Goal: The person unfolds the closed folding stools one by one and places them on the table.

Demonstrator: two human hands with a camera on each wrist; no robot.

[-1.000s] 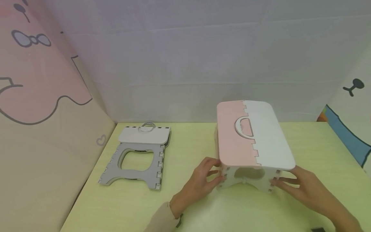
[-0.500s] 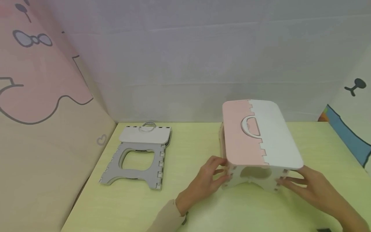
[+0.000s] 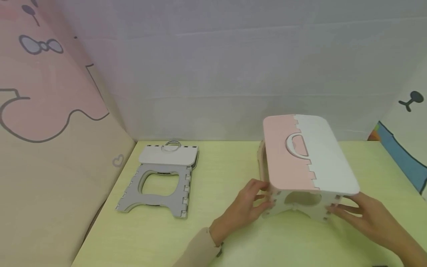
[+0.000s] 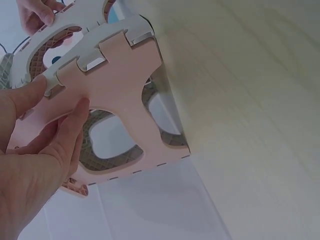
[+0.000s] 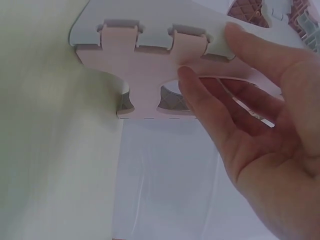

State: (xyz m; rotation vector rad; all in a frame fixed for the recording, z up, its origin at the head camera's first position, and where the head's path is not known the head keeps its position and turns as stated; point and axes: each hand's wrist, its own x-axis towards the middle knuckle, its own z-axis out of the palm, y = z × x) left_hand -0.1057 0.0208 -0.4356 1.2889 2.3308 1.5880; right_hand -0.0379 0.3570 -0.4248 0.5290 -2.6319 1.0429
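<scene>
A pink-and-white folding stool (image 3: 290,172) stands unfolded on the table, right of centre, its carry handle (image 3: 289,148) lying flat in the seat. My left hand (image 3: 247,204) grips its near left corner. In the left wrist view, the thumb is on the white hinged edge and the fingers lie against the pink side panel (image 4: 122,75), partly at its opening. At the near right corner, my right hand (image 3: 365,215) pinches the other hinged edge between thumb and fingers. The right wrist view shows a pink side panel (image 5: 142,72) under those fingers.
A grey-and-white folding stool (image 3: 150,199) lies folded flat at the left of the pale yellow-green table (image 3: 213,170). A white sheet (image 3: 213,74) hangs along the back edge, with printed cloths (image 3: 66,167) at both sides. A dark object shows at the bottom right edge.
Both hands have shifted right together with the pink-and-white stool, keeping hold of its near corners. The grey stool stays in place; the head view has turned very slightly.
</scene>
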